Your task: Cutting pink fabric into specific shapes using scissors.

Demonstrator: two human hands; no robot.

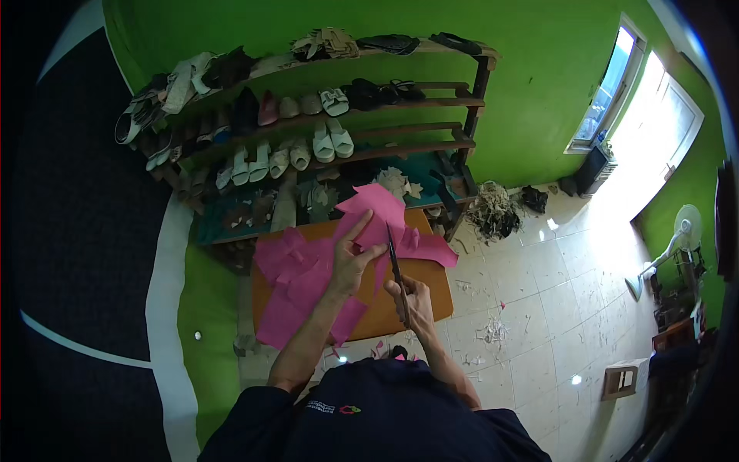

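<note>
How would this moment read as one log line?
left hand: holding pink sheet; right hand: holding scissors; pink pieces: on table

Left hand (350, 266) gripping, forefinger (357, 226) extended; right hand (416, 302) curled; forearms (312, 339) forward.

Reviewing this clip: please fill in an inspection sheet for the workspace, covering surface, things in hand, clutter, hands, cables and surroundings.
Surface: orange-brown table, partly covered with pink material.
Things in hand: pink sheet, held up over the table; dark scissors, blades at the sheet.
Clutter: loose pink pieces overlapping on the table; pale scraps on the floor; a heap of offcuts beside the rack.
Hands: left hand holds the pink sheet; right hand grips the scissors.
Cables: nothing seen.
Surroundings: wooden rack with shoes, green wall, white fan at right.
</note>
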